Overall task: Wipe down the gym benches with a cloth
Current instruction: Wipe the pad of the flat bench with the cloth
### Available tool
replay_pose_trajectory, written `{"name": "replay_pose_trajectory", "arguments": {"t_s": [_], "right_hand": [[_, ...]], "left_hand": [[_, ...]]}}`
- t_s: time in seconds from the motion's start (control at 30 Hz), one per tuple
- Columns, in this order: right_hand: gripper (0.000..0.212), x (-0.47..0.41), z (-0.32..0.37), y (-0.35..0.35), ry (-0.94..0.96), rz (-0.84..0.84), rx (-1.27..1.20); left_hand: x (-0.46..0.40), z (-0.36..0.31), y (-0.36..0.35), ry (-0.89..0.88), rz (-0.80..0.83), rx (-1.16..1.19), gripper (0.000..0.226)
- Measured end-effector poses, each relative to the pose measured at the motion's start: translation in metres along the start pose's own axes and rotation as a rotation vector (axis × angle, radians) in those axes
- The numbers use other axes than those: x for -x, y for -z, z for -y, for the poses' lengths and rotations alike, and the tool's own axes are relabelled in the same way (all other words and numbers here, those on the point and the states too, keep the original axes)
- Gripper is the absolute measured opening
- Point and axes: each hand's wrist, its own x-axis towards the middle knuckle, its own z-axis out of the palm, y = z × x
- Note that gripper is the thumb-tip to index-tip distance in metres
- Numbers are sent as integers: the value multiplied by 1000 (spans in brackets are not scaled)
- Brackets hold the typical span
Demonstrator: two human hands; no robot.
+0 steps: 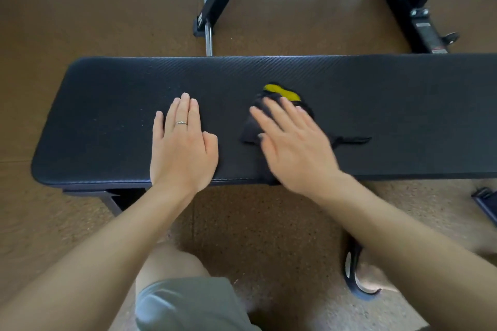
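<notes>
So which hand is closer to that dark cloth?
The right hand: it lies flat on the cloth. The left hand rests on the bench beside it, apart.

The labels on the black frame (427, 32) are too blurred to read.

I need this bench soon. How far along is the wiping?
Nothing looks finished: pale specks dot the bench pad's left end. In hand: the right hand presses the cloth mid-pad while the left hand rests flat. Left: both ends.
</notes>
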Motion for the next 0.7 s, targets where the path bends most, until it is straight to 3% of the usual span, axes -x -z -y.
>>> {"name": "replay_pose_trajectory", "arguments": {"t_s": [0.13,0.23,0.43,0.53,0.7], "right_hand": [[59,16,-54,5,-295,-1,-5],[59,17,-23,4,-397,-48,34],[54,20,92,-18,92,-22,-31],[57,20,62,-16,291,30,63],[57,60,-33,-3,399,8,223]], "left_hand": [[1,1,-1,-8,-10,9,73],[0,-2,-3,-6,-16,25,73],[-5,22,9,-105,0,141,63],[-14,52,22,-176,-17,136,48],[-10,78,20,-17,-48,121,48]]}}
